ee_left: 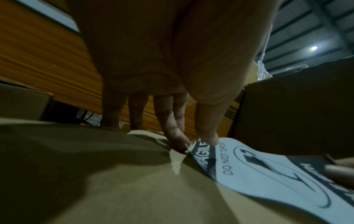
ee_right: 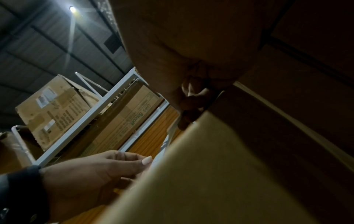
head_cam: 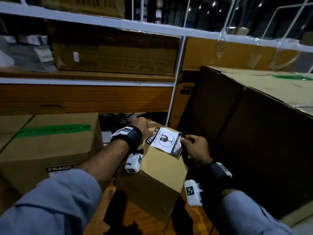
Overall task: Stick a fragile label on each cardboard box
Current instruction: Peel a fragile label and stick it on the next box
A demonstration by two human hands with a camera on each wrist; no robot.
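A black-and-white fragile label lies over the far top edge of a small cardboard box on the wooden floor. The left hand pinches the label's left end between thumb and fingertip. The right hand pinches its right end with curled fingers. A taller box, already labelled, stands to the left.

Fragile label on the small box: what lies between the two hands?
Only the fragile label spans the stretch from left hand to right hand, over the small box; the head view shows it.
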